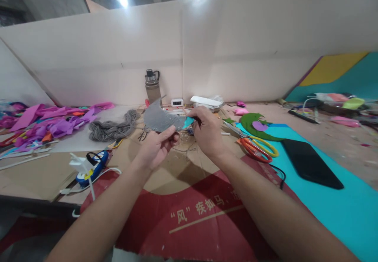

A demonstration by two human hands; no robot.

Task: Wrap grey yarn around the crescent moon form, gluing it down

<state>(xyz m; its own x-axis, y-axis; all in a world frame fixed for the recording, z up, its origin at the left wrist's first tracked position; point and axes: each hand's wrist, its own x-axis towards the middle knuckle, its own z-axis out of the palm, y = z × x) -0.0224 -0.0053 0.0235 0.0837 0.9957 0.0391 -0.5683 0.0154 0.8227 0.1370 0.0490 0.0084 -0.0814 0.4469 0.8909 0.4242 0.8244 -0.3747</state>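
Observation:
Between my two hands is a grey curved piece with a pointed top and a turquoise patch at its right end. The thumb and fingers of my left hand grip its lower edge. At the turquoise end, my right hand has its fingers pinched together on the piece; whether they also hold something small I cannot make out. A bundle of grey yarn lies left of the piece. To the right of my right hand rest orange-handled scissors and a second pair with a yellow handle.
Red and brown cardboard covers the table before me. A bottle stands by the white partition. Left are a blue power strip and pink and purple scraps. Right are a black phone, a turquoise sheet and a green cutout.

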